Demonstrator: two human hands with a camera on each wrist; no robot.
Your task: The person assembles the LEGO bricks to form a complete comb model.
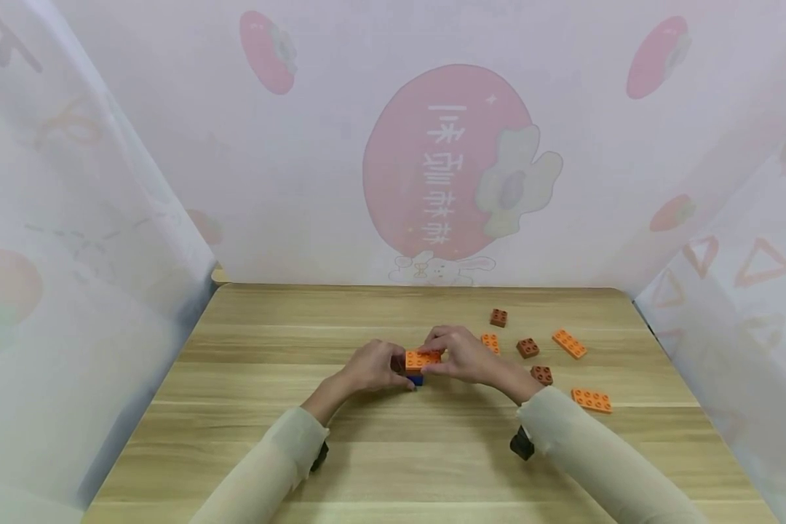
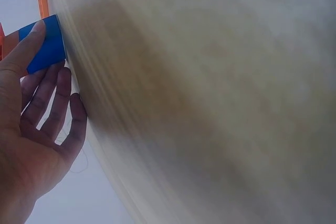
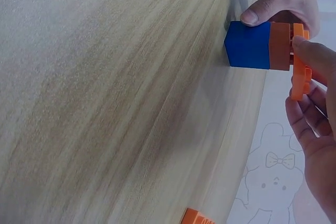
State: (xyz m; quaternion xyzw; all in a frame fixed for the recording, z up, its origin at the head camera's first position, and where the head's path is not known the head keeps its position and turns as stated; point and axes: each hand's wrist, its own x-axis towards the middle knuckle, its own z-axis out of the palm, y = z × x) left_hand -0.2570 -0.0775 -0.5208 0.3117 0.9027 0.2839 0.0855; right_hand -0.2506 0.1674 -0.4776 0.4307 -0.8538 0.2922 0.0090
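A small stack stands on the wooden table, with a blue block (image 3: pixel 248 45) at the bottom and a brown brick (image 3: pixel 280 46) on it. Over the brown brick is a flat orange brick (image 1: pixel 422 359), and some brown studs show in a narrow gap beneath it in the right wrist view. My left hand (image 1: pixel 371 366) grips the blue block, thumb (image 2: pixel 32 40) on one face and fingers behind. From the right, my right hand (image 1: pixel 463 356) pinches the orange brick between thumb and fingers. Part of the orange brick overhangs the stack toward the right hand.
Loose brown bricks (image 1: pixel 527 348) and flat orange bricks (image 1: pixel 569 343) lie scattered on the right side of the table (image 1: pixel 268 327). One orange brick (image 1: pixel 490 342) lies just behind the right hand. A printed white curtain (image 1: pixel 301 182) encloses the back and sides.
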